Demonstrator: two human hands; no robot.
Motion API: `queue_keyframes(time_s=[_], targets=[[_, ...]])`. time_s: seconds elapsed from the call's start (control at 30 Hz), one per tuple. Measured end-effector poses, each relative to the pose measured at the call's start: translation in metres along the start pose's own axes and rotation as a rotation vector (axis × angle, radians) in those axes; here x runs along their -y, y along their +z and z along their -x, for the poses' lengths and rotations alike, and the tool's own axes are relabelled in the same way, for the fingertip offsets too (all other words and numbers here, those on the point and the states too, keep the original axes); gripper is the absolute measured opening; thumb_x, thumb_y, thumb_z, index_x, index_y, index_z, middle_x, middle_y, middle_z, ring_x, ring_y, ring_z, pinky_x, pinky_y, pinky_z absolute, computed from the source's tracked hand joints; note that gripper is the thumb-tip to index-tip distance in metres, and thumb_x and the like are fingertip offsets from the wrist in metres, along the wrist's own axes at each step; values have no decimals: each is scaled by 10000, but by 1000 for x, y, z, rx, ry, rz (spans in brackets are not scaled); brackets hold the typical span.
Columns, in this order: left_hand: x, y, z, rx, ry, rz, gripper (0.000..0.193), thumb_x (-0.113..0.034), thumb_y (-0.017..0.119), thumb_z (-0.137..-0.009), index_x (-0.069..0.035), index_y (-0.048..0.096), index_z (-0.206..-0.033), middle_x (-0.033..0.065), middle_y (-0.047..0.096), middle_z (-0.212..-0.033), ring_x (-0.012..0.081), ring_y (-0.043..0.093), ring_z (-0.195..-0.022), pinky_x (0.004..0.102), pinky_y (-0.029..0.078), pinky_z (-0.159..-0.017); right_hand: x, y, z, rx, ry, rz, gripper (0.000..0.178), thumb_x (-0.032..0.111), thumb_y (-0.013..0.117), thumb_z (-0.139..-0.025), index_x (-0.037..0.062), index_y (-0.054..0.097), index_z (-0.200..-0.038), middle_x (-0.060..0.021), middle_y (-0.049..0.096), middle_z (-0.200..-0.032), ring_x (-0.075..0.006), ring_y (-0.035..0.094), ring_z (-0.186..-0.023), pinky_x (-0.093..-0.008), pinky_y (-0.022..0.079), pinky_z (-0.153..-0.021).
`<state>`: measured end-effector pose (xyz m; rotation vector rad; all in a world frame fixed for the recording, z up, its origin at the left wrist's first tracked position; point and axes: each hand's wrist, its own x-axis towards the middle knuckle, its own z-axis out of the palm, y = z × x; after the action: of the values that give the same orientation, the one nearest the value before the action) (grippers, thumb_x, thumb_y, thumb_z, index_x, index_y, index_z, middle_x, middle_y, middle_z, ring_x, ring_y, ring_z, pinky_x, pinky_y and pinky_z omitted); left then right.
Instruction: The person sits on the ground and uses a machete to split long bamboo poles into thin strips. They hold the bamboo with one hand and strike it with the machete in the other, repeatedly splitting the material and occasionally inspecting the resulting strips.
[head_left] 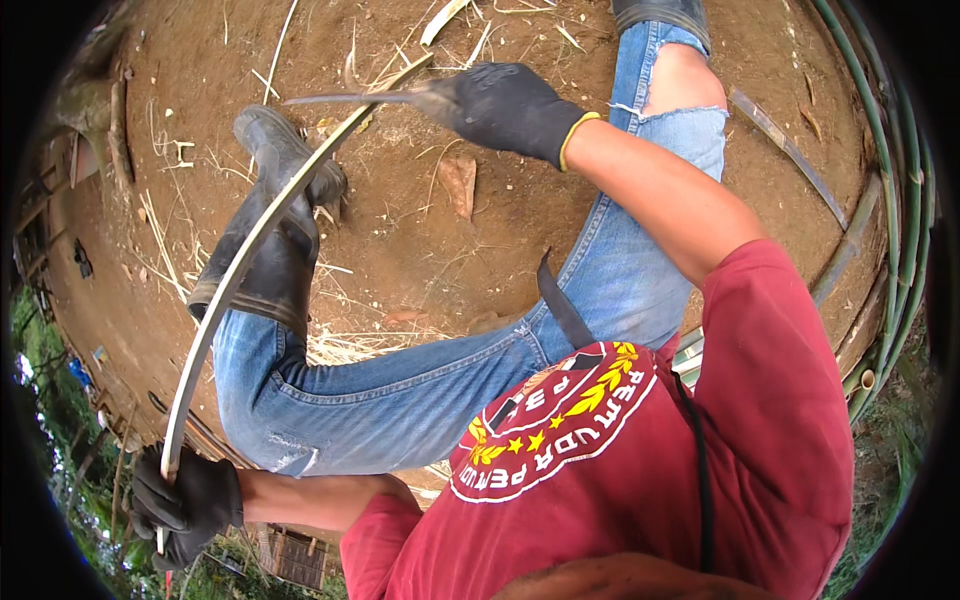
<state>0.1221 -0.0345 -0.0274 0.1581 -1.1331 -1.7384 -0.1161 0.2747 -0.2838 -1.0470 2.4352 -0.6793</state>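
A long pale bamboo strip (pixel 245 260) bows from the lower left up to the top middle, passing over my left boot. Near its lower end, my left hand (pixel 185 505), in a black glove, is closed around it. My right hand (pixel 510 110), in a black glove with a yellow cuff edge, grips a knife; its handle is hidden in the fist. The thin knife blade (pixel 345 97) points left and lies across the strip near the far end. Whether the edge bites into the strip I cannot tell.
Black rubber boots (pixel 265 240) and my jeans-clad legs (pixel 400 400) frame the brown dirt ground. Pale shavings (pixel 370 347) and a dry leaf (pixel 458 185) lie there. Green bamboo poles (pixel 905 220) curve along the right, near a long flat grey strip (pixel 790 150).
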Motion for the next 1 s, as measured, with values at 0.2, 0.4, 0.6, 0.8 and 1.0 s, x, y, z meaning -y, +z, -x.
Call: queue_keyframes(time_s=[0.2, 0.4, 0.6, 0.8, 1.0], targets=[[-4, -4, -4, 8, -54, 17, 455, -572, 566, -786, -130, 564, -676, -48, 399, -409, 74, 372, -373, 218, 315, -468, 4, 23, 8, -203, -165, -173, 507, 489, 349, -1010, 112, 687, -1029, -179, 694, -950, -300, 672, -891, -409, 526, -832], [-1, -5, -3, -26, -35, -13, 411, -551, 581, -761, -152, 547, -667, -45, 403, -409, 78, 368, -376, 221, 319, -472, 1, -5, 0, 234, 110, 104, 457, 475, 364, -1019, 203, 585, -1312, -187, 687, -1012, -295, 676, -876, -439, 545, -819], [-2, -15, -7, -2, -12, -76, 412, -525, 565, -762, -124, 545, -669, -39, 388, -421, 80, 393, -407, 225, 335, -484, -67, 2, -1, 129, 269, 85, 556, 572, 365, -988, 142, 642, -1206, -180, 687, -1067, -334, 674, -958, -455, 517, -890], [-5, -16, -8, -33, -82, 36, 527, -596, 492, -822, -99, 529, -653, -19, 383, -477, 115, 399, -453, 255, 347, -521, -86, 25, 5, -87, 336, 70, 612, 567, 375, -980, 40, 661, -1105, -189, 699, -1024, -356, 673, -958, -481, 494, -880], [3, -37, -13, -331, 162, -422, 631, -560, 377, -899, 33, 488, -1084, 102, 475, -678, 221, 495, -598, 347, 427, -557, -71, 8, -3, 168, 761, -820, 629, 595, 431, -957, 1, 637, -948, -127, 595, -721, -216, 601, -597, -414, 498, -585]])
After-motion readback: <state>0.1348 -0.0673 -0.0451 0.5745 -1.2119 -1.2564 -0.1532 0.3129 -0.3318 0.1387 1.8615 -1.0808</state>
